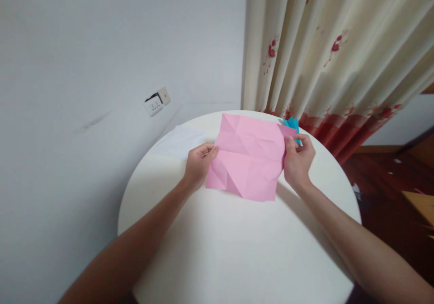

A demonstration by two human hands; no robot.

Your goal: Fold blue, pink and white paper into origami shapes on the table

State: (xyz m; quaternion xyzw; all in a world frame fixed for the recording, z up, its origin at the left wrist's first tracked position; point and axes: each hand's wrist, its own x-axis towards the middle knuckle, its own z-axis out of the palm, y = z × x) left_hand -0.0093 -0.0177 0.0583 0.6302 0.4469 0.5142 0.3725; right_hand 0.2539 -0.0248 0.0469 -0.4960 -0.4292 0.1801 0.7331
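A creased pink sheet of paper [249, 157] is held just above a round white table [233, 245]. My left hand [198, 164] pinches the sheet's left edge at mid-height. My right hand [298, 159] pinches its right edge, where a corner flap is folded over. A small blue folded paper piece [292, 124] lies on the table behind my right hand, partly hidden by the pink sheet.
A white sheet of paper [181, 141] lies at the table's far left. A grey wall with a power socket [156, 101] stands behind. A cream curtain with red flowers [332, 55] hangs at the back right. Dark wood floor [389, 191] shows to the right.
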